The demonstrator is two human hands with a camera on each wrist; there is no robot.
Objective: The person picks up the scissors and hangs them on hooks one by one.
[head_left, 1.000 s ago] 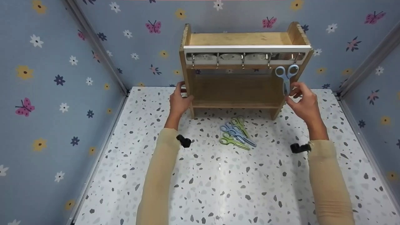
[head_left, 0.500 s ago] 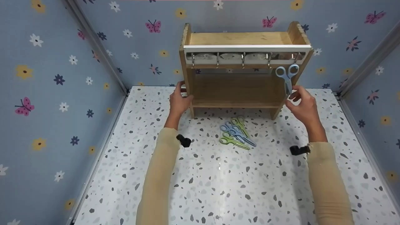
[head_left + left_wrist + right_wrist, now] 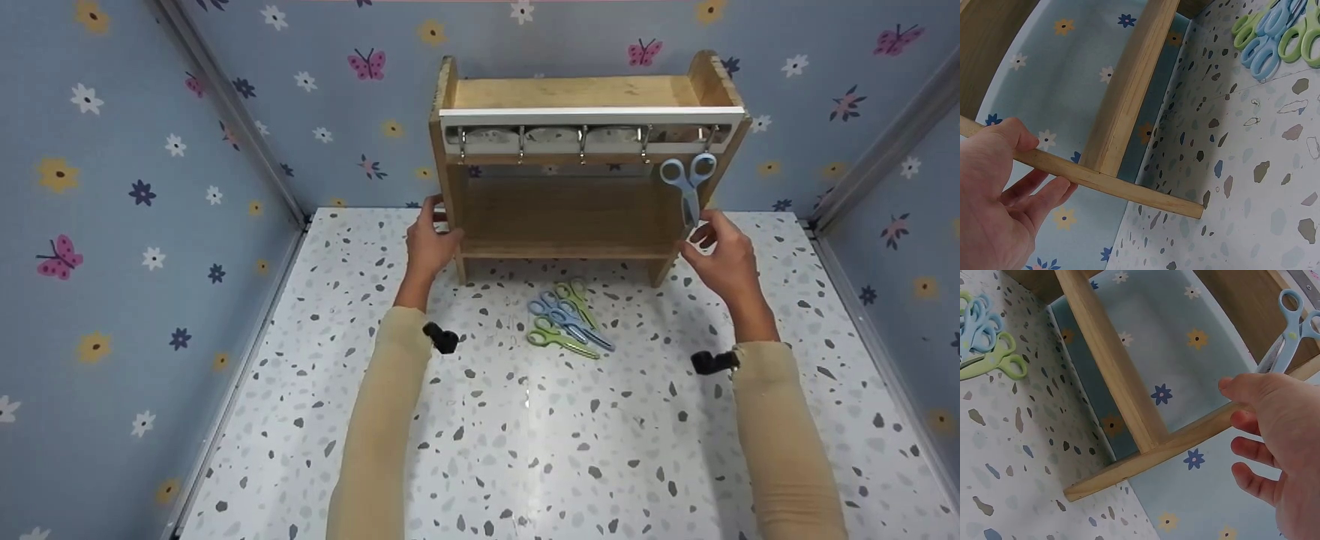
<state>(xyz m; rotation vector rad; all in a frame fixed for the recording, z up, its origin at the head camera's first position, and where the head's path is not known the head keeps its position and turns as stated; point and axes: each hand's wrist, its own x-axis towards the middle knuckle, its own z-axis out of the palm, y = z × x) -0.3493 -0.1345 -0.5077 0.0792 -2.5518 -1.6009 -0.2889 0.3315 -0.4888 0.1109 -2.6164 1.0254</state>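
Observation:
A small wooden shelf stands against the back wall, with a white hook rail across its upper front. My left hand grips its left side panel, thumb on the inner side and fingers outside. At the right panel, my right hand has its thumb inside and curled fingers outside, holding the panel edge. Light blue scissors hang from the rightmost hook, blades down, just above that hand. In the right wrist view the thumb hides their tip.
Green scissors and blue scissors lie in a heap on the speckled tabletop before the shelf. Several other metal hooks line the rail. Flower-patterned walls close in the back and sides.
My right hand has moved down from the hanging scissors' blades to the right panel's edge. The scissors have swung slightly on the hook. My left hand stays in place.

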